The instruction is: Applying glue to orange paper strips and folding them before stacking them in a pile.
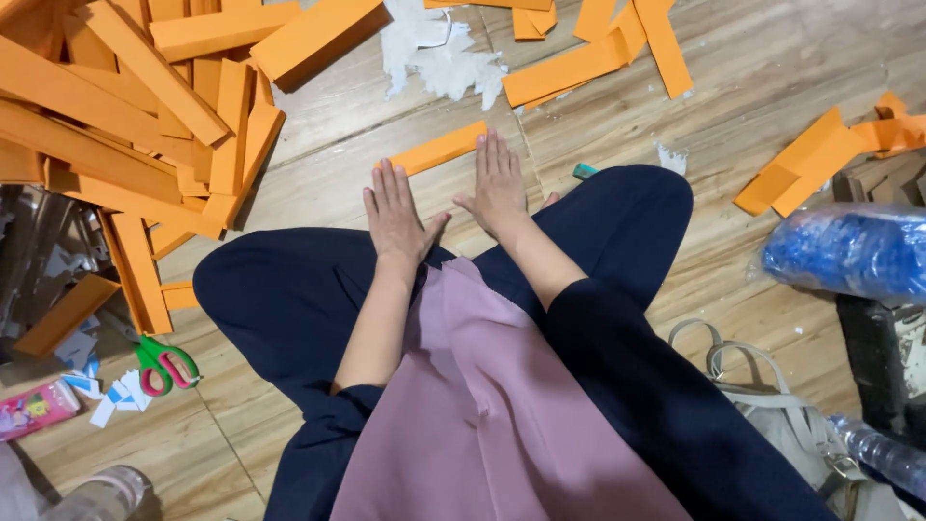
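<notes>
I see my left hand [394, 214] and right hand [497, 183] lying flat and open on the wooden floor [338, 174], fingertips touching an orange paper strip [439, 148], grasping nothing.

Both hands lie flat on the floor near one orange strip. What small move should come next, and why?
Probably the right hand should slide forward and pick up the orange strip. Its fingertips already touch the strip's near edge, while the left hand lies flat just below the strip's other end. Both hands are open and hold nothing, and this strip lies alone, apart from the big pile.
</notes>
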